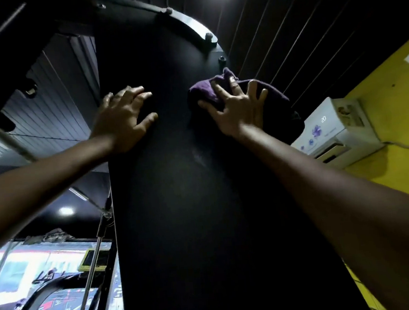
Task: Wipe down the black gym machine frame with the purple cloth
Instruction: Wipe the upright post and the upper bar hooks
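blk machine frame [190, 205] upright; purple cloth [207, 90] + both hands pressed flat on it.

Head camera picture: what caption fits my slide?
Right hand presses purple cloth on black machine frame; left hand steadies.

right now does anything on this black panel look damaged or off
One thing: a pale scuff or smear on the black frame, below the purple cloth under the right hand. Scratch or residue, unclear.

- The right hand [238, 112], fingers spread, presses the purple cloth [220, 89] against the black frame [188, 181] near its upper right edge.
- The left hand [126, 117] rests flat on the frame's left side.
- A white air conditioner [337, 131], seemingly wall-mounted, sits on the yellow wall [392, 103].
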A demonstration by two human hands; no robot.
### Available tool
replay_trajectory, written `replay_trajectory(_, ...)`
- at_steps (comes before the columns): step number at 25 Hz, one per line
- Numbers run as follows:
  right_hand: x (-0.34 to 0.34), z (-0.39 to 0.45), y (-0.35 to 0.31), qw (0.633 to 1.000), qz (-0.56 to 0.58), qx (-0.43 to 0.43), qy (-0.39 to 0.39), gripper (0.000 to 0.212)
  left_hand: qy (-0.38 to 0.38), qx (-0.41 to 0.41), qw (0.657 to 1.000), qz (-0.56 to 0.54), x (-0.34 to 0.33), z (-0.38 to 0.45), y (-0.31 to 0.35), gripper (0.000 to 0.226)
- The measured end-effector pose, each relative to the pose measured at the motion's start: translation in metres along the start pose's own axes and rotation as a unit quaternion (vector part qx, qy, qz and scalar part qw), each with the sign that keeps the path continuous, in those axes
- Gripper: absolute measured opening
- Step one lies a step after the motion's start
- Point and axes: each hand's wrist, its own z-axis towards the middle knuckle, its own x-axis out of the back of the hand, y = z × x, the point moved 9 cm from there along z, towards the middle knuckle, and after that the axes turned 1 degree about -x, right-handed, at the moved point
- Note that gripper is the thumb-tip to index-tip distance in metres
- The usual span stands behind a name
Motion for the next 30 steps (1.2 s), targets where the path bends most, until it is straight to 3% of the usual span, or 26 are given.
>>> replay_trajectory(6,0.004,-0.008,-0.031,0.987,-0.032,0.157,0.023,0.064,0.047,-0.029,0.998,-0.015,0.003,0.003,-0.004,0.067)
replay_trajectory(8,0.004,0.004,-0.012,0.991,-0.045,0.126,-0.011,0.065,0.049,-0.032,0.998,-0.015,0.001,-0.001,-0.003,0.067)
replay_trajectory(12,0.003,0.016,0.008,0.994,-0.102,0.039,0.005,0.067,0.062,-0.031,0.997,-0.021,0.003,-0.002,-0.003,0.067)
replay_trajectory(17,-0.006,-0.005,0.011,0.997,-0.015,-0.04,-0.068,0.076,0.049,-0.026,0.998,-0.012,0.001,-0.001,-0.002,0.069)
replay_trajectory(22,-0.005,-0.035,0.023,0.998,0.008,-0.006,-0.06,0.07,0.041,-0.021,0.999,-0.016,0.002,-0.003,0.001,0.07)
replay_trajectory(25,-0.003,-0.017,0.04,0.993,0.053,-0.092,-0.045,0.062,0.034,-0.013,0.999,-0.035,0.002,-0.004,0.001,0.071)
replay_trajectory(30,-0.006,-0.002,0.028,0.976,0.073,-0.197,-0.054,0.066,0.1,0.053,0.994,-0.002,0.009,-0.008,-0.012,0.057)
